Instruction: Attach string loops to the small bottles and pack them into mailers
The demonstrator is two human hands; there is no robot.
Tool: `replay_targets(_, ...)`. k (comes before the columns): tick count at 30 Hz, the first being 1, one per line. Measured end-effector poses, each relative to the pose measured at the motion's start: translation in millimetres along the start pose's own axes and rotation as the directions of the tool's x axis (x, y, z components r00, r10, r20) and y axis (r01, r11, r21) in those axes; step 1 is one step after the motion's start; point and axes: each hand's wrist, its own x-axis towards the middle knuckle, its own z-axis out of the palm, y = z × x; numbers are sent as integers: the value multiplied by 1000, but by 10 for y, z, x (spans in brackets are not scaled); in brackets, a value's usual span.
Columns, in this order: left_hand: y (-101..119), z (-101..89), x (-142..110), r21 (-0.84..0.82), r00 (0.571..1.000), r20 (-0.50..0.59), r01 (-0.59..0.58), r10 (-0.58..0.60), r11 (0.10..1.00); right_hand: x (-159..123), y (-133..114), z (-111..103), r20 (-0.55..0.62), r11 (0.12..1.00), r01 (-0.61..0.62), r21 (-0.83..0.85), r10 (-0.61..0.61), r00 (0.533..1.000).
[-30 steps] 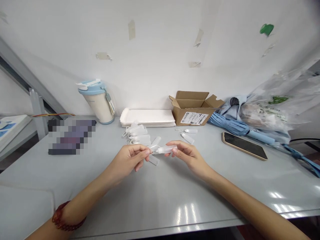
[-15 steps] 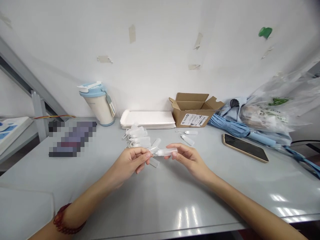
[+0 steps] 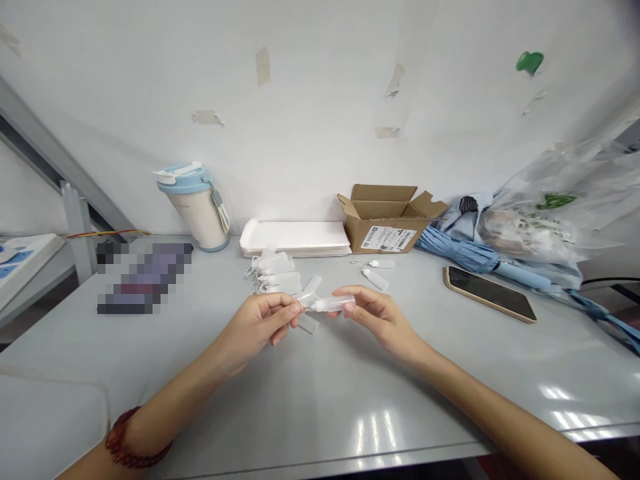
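A small translucent white plastic bottle [image 3: 334, 304] lies sideways between my hands, above the table. My right hand [image 3: 373, 313] grips its body between thumb and fingers. My left hand [image 3: 270, 317] is closed in a pinch on a thin strand at the bottle's narrow end; its exact form is too small to tell. Behind my left hand several similar bottles [image 3: 277, 280] with thin loops lie in a pile. One more bottle [image 3: 308, 324] lies just under the hands. Two others [image 3: 376, 279] rest beyond my right hand.
A stack of white envelopes [image 3: 300, 235] and an open cardboard box [image 3: 383, 227] stand against the wall. To the left are a cream and blue tumbler [image 3: 195, 210] and a blurred-out item [image 3: 150, 277]. On the right lie a phone [image 3: 490, 293], a blue folded umbrella [image 3: 465, 250] and plastic bags [image 3: 540, 220].
Both hands hold the bottle in nearly the same place. The view has shifted slightly; otherwise the grip looks the same.
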Motion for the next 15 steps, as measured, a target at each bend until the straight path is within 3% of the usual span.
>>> replay_targets(15, 15, 114, -22, 135, 991, -123, -39, 56, 990, -5, 24, 77, -1, 986, 0, -167, 0, 1000)
